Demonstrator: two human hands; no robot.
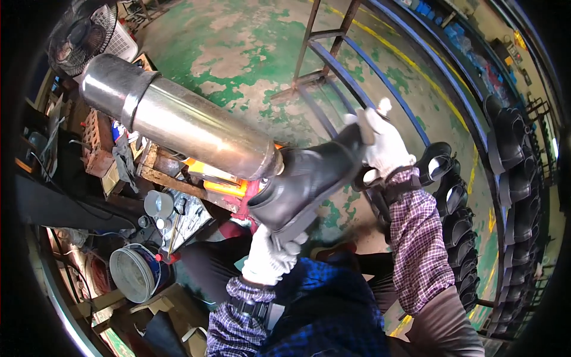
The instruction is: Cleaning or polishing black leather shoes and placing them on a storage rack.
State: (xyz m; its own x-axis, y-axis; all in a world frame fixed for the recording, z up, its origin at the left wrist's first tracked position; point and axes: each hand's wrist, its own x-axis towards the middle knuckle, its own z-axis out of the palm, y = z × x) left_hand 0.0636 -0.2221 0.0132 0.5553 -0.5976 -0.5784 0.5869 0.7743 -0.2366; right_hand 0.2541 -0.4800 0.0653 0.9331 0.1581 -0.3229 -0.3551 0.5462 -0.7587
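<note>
Black rubber boot (309, 178) is sitting mouth-first against the shiny steel cylinder (178, 122), long axis running lower-left to upper-right; I'm gripping its heel with my left hand (270, 253) and its toe with my right hand (383, 143).

The person is wearing white knitted gloves on the left hand (269, 257) and right hand (385, 143), purple-checked sleeve covers, and dark wrist straps.

blue packages (423, 8) on the top-right shelf, small signs (518, 39) on the far-right wall
</note>
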